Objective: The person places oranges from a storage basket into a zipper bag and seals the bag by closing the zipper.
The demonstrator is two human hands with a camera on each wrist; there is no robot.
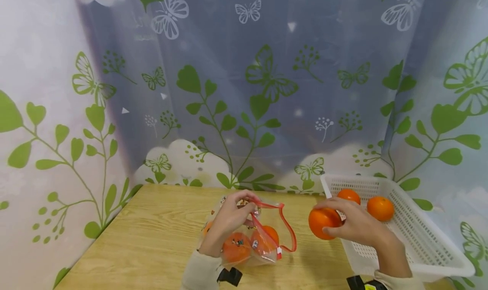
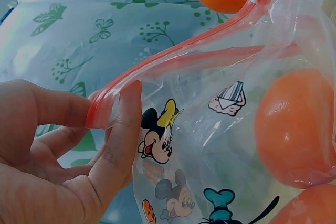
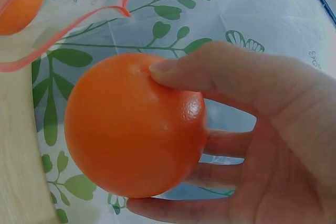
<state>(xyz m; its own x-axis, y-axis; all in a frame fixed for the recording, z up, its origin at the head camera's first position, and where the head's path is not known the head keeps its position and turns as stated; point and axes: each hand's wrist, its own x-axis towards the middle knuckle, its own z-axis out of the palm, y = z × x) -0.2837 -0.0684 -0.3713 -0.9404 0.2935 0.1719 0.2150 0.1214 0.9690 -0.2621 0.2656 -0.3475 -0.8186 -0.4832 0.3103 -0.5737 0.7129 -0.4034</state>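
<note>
Cream sleeves [image 1: 202, 273] sit nearest. On the wooden counter [image 1: 145, 235] I view a white basket [image 1: 411, 239]; left hand [image 1: 230, 218] pinches a red-zippered cartoon bag [image 2: 184, 108] containing oranges [image 1: 237, 248]; between bag and basket, right hand [image 1: 356, 222] curls around one orange [image 1: 320, 226].

Pale wood-grain table [image 1: 148, 235]. Behind it, blue-grey printed cloth [image 1: 225, 44]; paler left panel [image 1: 38, 65] and right panel [image 1: 446, 40] flank it. Green leafy stems [image 1: 259, 107] climb all three. White butterflies [image 1: 170, 15] near top, green butterflies [image 1: 271, 79] lower. Dotted berry sprigs, small white triangles [image 1: 292, 26] scattered between. Puffy white clouds [image 1: 177, 152] along cloth's bottom, more at top edge.
</note>
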